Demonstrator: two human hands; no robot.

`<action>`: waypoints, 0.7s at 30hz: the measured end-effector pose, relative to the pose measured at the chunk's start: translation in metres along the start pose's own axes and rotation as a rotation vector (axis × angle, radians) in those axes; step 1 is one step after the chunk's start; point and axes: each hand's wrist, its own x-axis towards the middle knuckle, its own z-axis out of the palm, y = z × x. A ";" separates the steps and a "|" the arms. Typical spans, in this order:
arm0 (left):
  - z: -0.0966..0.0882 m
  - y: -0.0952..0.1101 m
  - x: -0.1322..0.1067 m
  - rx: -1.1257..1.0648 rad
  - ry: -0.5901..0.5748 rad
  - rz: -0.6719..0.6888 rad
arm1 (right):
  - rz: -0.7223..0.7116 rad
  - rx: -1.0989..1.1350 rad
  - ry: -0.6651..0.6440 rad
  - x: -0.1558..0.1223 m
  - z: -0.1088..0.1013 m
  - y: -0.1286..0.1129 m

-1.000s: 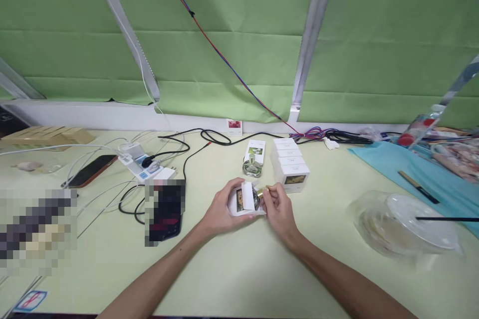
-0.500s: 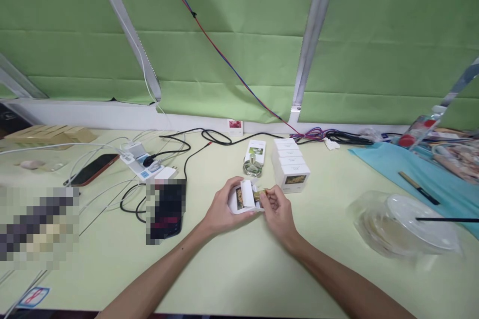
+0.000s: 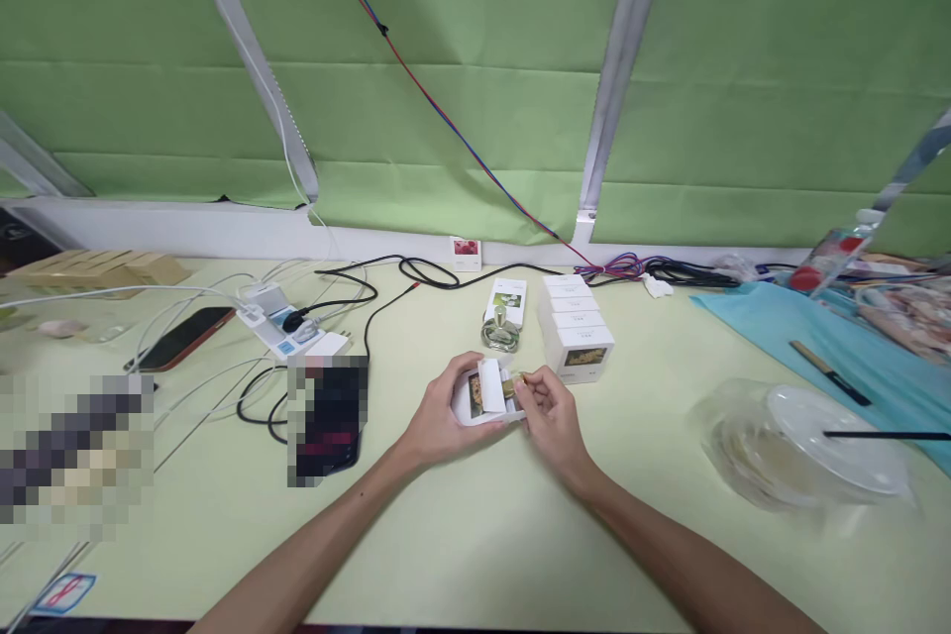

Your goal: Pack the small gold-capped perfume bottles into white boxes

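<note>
My left hand (image 3: 440, 416) is wrapped round a small white box (image 3: 490, 388) with a dark gold picture on its side and its flap raised at the right end. At that open end, my right hand (image 3: 551, 416) pinches a small gold-coloured item (image 3: 511, 386), partly inside the box. Fingers and box walls hide most of the item, so its kind cannot be made out. Just beyond the box stands a round clear green perfume bottle (image 3: 500, 332), in front of a white box with a green picture (image 3: 506, 299). Right of it, several white boxes (image 3: 578, 329) stand in a row.
At left are a power strip (image 3: 282, 325), a phone (image 3: 182, 337), tangled cables and a blurred-out dark device (image 3: 331, 421). On the right sit a plastic-wrapped round tub (image 3: 839, 441), a cutter knife (image 3: 830, 372) on blue cloth (image 3: 765, 317), and a bottle (image 3: 836, 253).
The gold-coloured item and the fingers of my right hand have shifted slightly left, toward the box. My left hand keeps its hold on the box.
</note>
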 end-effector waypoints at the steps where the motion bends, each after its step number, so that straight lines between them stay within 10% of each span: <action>1: 0.000 0.000 0.000 -0.001 -0.001 0.001 | 0.006 0.011 -0.003 0.001 0.000 0.000; 21: 0.001 0.004 0.000 -0.015 -0.022 -0.039 | 0.053 0.024 -0.003 0.005 -0.001 0.003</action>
